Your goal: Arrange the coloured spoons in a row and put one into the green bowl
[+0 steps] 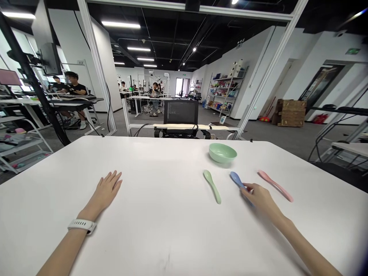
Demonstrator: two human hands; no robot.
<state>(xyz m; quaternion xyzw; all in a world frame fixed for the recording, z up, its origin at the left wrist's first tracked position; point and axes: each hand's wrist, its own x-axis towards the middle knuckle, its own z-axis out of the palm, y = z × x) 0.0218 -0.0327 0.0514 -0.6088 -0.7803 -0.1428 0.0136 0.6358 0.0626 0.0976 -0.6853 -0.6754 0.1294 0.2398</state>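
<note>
My right hand [258, 197] has its thumb and fingers closed around the handle of a blue spoon [236, 178], whose bowl points away from me; the hand covers part of the handle. Left of it lies a green spoon [212, 186], and to the right a pink spoon [276, 184]. Behind the spoons stands a light green bowl [222, 154]; its inside shows nothing that I can make out. My left hand [105, 190] rests palm down on the left side of the white table [161, 214], fingers stretched out, holding nothing.
A black mesh chair [181, 112] stands beyond the table's far edge, inside a metal frame [100, 69]. Shelves [228, 90] and wooden crates [291, 112] are farther back. Several people sit or stand at other desks in the background.
</note>
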